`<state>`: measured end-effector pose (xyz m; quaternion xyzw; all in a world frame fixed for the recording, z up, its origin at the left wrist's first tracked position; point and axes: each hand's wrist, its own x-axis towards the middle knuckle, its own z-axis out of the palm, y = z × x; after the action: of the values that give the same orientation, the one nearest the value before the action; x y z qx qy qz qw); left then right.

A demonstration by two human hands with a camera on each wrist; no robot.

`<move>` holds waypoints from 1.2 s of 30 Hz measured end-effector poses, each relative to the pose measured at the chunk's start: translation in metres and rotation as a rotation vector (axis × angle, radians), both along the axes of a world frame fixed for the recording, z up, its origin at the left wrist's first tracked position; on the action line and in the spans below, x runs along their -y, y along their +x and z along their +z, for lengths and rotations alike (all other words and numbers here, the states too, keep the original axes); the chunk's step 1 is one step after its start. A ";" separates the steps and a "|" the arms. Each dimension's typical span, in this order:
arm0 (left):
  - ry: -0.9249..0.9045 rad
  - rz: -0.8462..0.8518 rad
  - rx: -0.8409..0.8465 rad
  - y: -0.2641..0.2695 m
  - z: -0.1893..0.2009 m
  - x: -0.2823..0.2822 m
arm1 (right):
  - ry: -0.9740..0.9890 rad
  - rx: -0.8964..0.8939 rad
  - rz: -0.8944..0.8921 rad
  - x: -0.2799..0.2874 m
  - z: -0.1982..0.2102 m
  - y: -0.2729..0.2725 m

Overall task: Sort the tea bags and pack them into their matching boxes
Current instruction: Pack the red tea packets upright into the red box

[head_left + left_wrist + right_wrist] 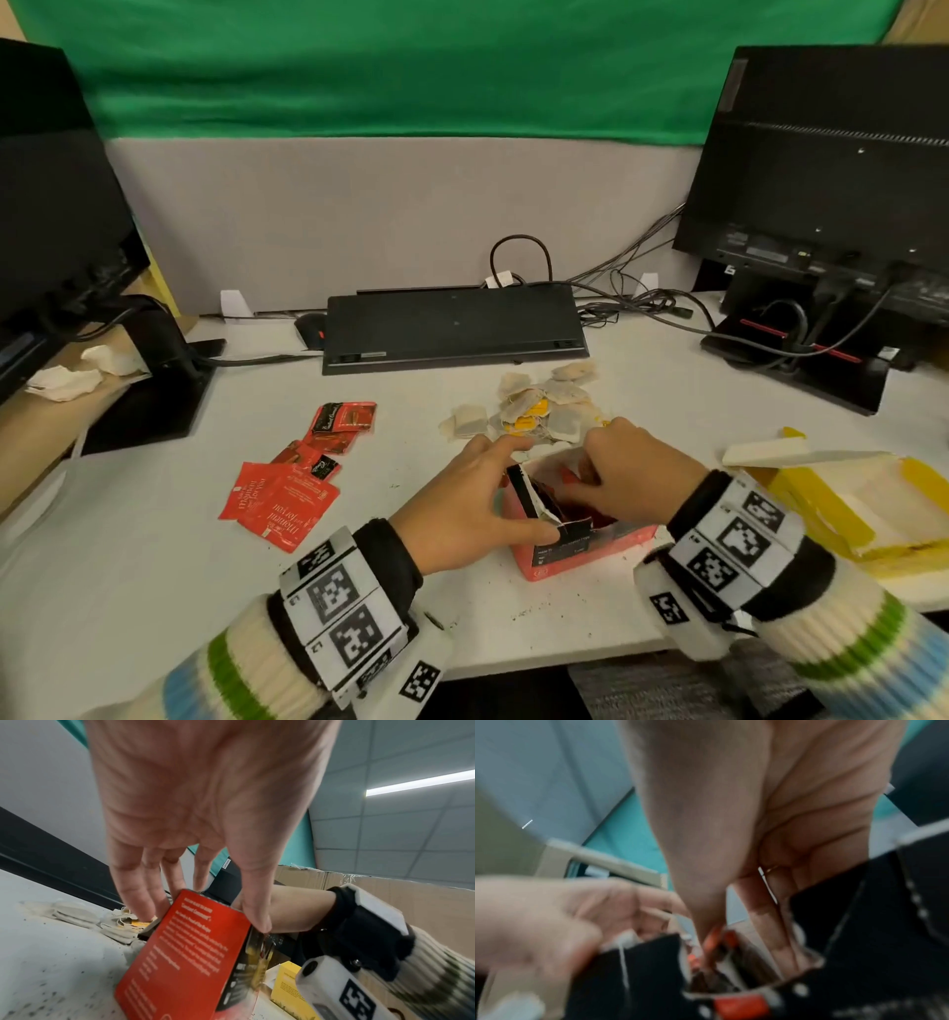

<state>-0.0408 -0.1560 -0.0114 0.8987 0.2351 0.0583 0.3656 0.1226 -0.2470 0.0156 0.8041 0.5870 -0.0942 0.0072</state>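
The left hand (464, 506) is gripping the open flap of the red box (590, 547) standing on the desk (154, 539), while the right hand (634, 470) is reaching fingers into the box, pinching red sachets there. Loose red sachets (287, 493) are lying left; plain tea bags (539, 406) are piled behind.

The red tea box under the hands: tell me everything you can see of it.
The red tea box is printed cardboard, red with black panels and small white text. It stands on the white table, its top flaps open. The left hand grips its left side and flap. The right hand reaches inside among red packets.
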 end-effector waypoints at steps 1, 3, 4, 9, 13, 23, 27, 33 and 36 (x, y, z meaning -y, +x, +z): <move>0.005 0.001 -0.006 0.000 0.000 0.000 | 0.036 -0.082 -0.016 -0.001 -0.001 0.003; 0.009 0.002 -0.016 0.001 0.001 0.001 | 0.062 -0.152 -0.042 -0.002 -0.001 0.008; 0.009 0.004 -0.019 0.001 0.001 0.001 | 0.034 -0.153 -0.039 -0.001 0.000 0.010; -0.013 0.003 -0.021 0.001 -0.001 0.001 | -0.154 -0.164 0.032 0.003 -0.001 0.003; -0.018 0.006 -0.012 0.002 -0.004 -0.001 | -0.162 -0.204 -0.018 0.000 -0.009 0.011; -0.043 0.040 0.035 -0.005 0.005 -0.028 | -0.053 -0.221 -0.051 0.002 0.003 0.024; 0.131 0.219 -0.074 -0.016 0.015 -0.086 | -0.015 -0.258 -0.051 0.008 0.021 0.033; 0.271 0.431 -0.624 -0.031 -0.002 -0.177 | 0.009 -0.290 -0.001 0.015 0.033 0.034; 0.264 0.361 -0.683 -0.035 -0.010 -0.195 | -0.009 -0.302 0.029 0.016 0.032 0.034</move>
<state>-0.0761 0.0389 -0.0216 0.8499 0.4875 -0.1504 0.1320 0.1567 -0.2626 0.0480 0.7721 0.5925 -0.2166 -0.0765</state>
